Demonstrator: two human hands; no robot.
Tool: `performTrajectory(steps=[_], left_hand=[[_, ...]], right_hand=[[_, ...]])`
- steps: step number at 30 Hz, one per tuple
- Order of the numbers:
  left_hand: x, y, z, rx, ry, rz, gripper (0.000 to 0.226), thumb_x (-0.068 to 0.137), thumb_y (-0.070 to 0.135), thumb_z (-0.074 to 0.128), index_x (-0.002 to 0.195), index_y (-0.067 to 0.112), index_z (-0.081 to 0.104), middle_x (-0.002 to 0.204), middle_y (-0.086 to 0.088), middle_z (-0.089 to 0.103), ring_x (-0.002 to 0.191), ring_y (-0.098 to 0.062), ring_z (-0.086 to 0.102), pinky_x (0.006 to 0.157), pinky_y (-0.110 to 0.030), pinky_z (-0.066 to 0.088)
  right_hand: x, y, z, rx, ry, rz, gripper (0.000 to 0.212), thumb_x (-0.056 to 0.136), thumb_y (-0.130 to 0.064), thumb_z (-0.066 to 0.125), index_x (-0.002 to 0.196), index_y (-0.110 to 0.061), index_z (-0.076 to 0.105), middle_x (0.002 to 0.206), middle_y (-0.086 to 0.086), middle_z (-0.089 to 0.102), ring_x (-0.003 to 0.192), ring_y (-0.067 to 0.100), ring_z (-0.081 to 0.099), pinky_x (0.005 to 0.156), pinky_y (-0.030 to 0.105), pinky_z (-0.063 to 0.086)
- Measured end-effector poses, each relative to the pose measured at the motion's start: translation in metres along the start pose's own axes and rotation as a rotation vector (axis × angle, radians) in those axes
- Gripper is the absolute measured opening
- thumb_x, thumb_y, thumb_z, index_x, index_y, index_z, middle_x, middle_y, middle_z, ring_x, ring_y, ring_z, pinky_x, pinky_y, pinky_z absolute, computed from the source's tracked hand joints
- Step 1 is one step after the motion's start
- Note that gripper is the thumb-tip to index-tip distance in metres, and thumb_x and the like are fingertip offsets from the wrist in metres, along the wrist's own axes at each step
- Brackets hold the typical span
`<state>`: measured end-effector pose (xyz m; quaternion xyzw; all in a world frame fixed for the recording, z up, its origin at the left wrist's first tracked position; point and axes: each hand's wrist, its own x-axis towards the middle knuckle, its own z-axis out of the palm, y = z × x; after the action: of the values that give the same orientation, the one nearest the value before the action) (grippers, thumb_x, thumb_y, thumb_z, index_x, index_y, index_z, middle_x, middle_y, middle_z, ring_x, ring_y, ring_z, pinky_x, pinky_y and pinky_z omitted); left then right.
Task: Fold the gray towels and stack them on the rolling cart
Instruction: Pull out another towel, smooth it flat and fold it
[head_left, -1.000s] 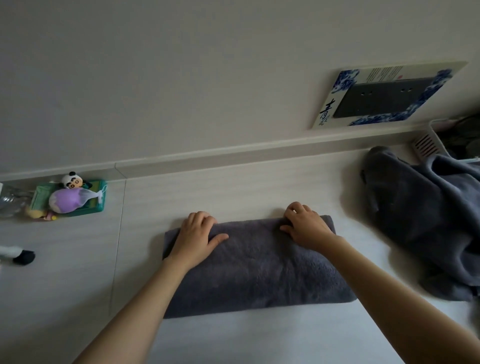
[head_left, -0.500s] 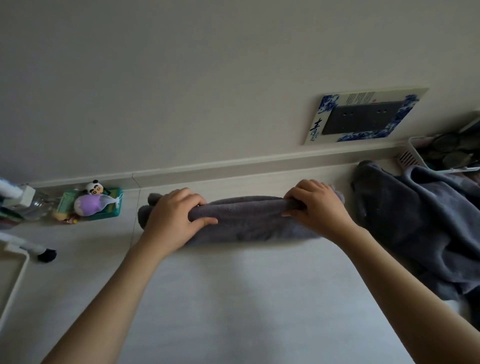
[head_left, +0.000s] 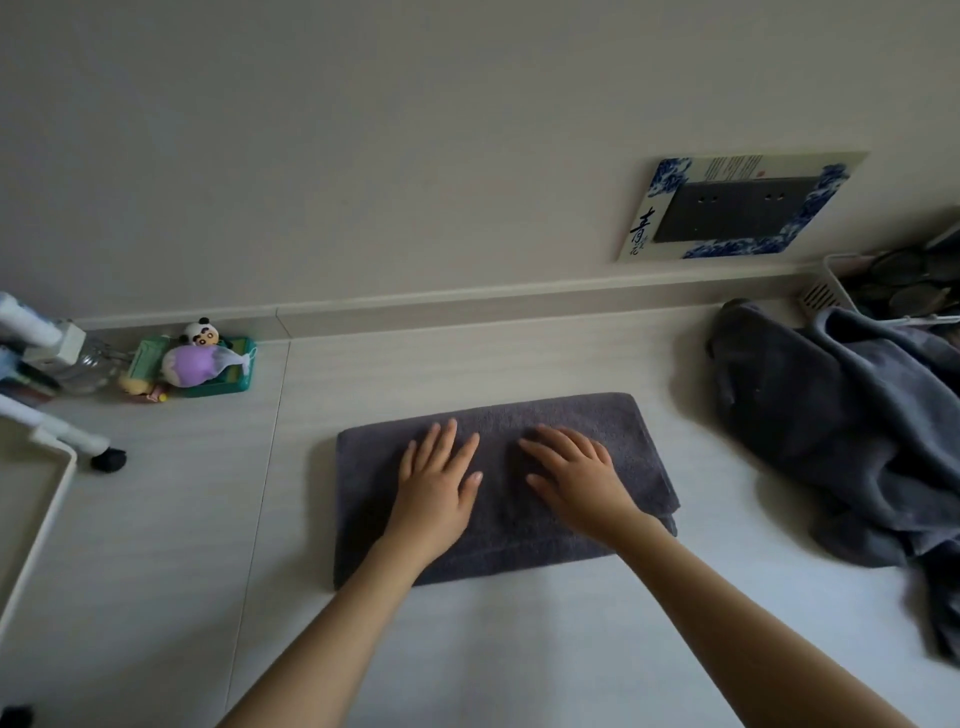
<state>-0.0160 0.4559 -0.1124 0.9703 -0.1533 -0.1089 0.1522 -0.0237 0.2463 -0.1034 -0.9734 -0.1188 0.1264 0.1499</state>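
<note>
Both palms flat, fingers spread: left hand (head_left: 436, 488) and right hand (head_left: 576, 480) press the folded gray towel (head_left: 498, 488) at desk (head_left: 519, 649) centre (holding nothing). Smoothing step; next comes lifting it toward the cart, likely at nine o'clock.

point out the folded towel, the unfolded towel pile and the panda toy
folded towel (head_left: 613, 415): head view, on its bare far right part.
unfolded towel pile (head_left: 831, 441): head view, on the middle of the heap.
panda toy (head_left: 200, 332): head view, on its head.
</note>
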Motion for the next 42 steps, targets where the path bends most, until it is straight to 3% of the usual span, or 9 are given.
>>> performTrajectory(steps=[3, 7, 10, 13, 18, 24, 29, 38, 42], left_hand=[[0.019, 0.007, 0.017, 0.129, -0.036, -0.077, 0.07, 0.085, 0.06, -0.003, 0.149, 0.03, -0.004, 0.156, 0.0, -0.015, 0.144, -0.027, -0.015, 0.11, -0.05, -0.017], [0.019, 0.001, 0.039, 0.203, 0.018, -0.069, 0.065, 0.09, 0.057, 0.018, 0.147, 0.026, 0.026, 0.155, -0.008, 0.024, 0.142, -0.035, 0.021, 0.11, -0.061, 0.006], [0.02, -0.005, 0.043, 0.185, 0.024, -0.032, 0.062, 0.092, 0.056, 0.02, 0.145, 0.026, 0.03, 0.153, -0.007, 0.029, 0.14, -0.033, 0.026, 0.108, -0.059, 0.01], [0.015, -0.011, 0.037, 0.077, 0.038, 0.049, 0.066, 0.091, 0.063, 0.011, 0.144, 0.029, 0.03, 0.156, -0.006, 0.019, 0.144, -0.027, 0.013, 0.111, -0.055, 0.002], [-0.031, -0.021, 0.045, -0.251, 0.12, 0.261, 0.042, 0.081, 0.067, 0.048, 0.105, 0.034, 0.058, 0.142, 0.007, 0.042, 0.138, -0.009, 0.026, 0.115, -0.042, 0.011], [-0.035, -0.03, 0.047, -0.393, 0.148, 0.283, 0.014, 0.077, 0.043, 0.061, 0.087, 0.033, 0.06, 0.137, 0.005, 0.05, 0.135, 0.003, 0.028, 0.116, -0.027, 0.009], [-0.031, -0.026, 0.021, -0.588, 0.149, 0.124, 0.006, 0.076, 0.024, 0.075, 0.079, 0.022, 0.07, 0.127, 0.019, 0.052, 0.125, 0.022, 0.029, 0.115, -0.018, 0.012], [-0.067, -0.032, 0.048, -0.417, 0.067, 0.21, 0.019, 0.077, 0.046, 0.057, 0.075, 0.028, 0.064, 0.138, 0.012, 0.044, 0.137, 0.01, 0.019, 0.117, -0.026, 0.004], [-0.064, -0.02, 0.045, -0.326, 0.151, 0.107, 0.035, 0.079, 0.053, 0.048, 0.069, 0.022, 0.06, 0.128, 0.011, 0.052, 0.129, -0.005, 0.038, 0.11, -0.026, 0.014]], right_hand=[[0.021, -0.005, 0.015, 0.009, 0.05, 0.047, 0.077, 0.083, -0.068, -0.002, 0.148, -0.034, 0.017, 0.158, -0.005, 0.009, 0.146, 0.019, 0.0, 0.116, 0.035, -0.004], [0.027, -0.004, 0.039, -0.062, 0.094, 0.102, 0.069, 0.089, -0.061, -0.005, 0.148, -0.032, 0.018, 0.157, -0.001, 0.015, 0.146, 0.023, 0.009, 0.116, 0.037, -0.004], [0.025, -0.001, 0.045, -0.057, 0.085, 0.119, 0.062, 0.096, -0.056, 0.005, 0.145, -0.029, 0.03, 0.152, 0.004, 0.03, 0.142, 0.026, 0.024, 0.114, 0.041, 0.005], [0.019, 0.006, 0.037, -0.006, 0.106, 0.033, 0.061, 0.096, -0.059, 0.011, 0.143, -0.029, 0.035, 0.152, 0.002, 0.03, 0.142, 0.023, 0.024, 0.115, 0.039, 0.005], [-0.033, 0.047, 0.035, 0.037, 0.181, -0.125, 0.053, 0.09, -0.066, 0.033, 0.131, -0.038, 0.05, 0.148, -0.006, 0.036, 0.139, 0.016, 0.026, 0.114, 0.039, 0.012], [-0.061, 0.081, 0.039, 0.07, 0.266, -0.074, 0.041, 0.085, -0.056, 0.047, 0.114, -0.035, 0.066, 0.134, -0.003, 0.053, 0.132, 0.016, 0.037, 0.111, 0.022, 0.016], [-0.055, 0.069, 0.022, 0.087, 0.409, -0.039, 0.035, 0.083, -0.051, 0.049, 0.098, -0.032, 0.074, 0.119, -0.002, 0.065, 0.122, 0.021, 0.053, 0.1, 0.026, 0.031], [-0.096, 0.061, 0.057, 0.066, 0.378, -0.054, 0.049, 0.093, -0.058, 0.033, 0.102, -0.032, 0.073, 0.124, 0.0, 0.063, 0.128, 0.016, 0.043, 0.111, 0.025, 0.02], [-0.1, 0.056, 0.06, 0.064, 0.397, -0.014, 0.052, 0.093, -0.059, 0.029, 0.103, -0.032, 0.073, 0.126, -0.002, 0.062, 0.127, 0.018, 0.044, 0.113, 0.025, 0.017]])
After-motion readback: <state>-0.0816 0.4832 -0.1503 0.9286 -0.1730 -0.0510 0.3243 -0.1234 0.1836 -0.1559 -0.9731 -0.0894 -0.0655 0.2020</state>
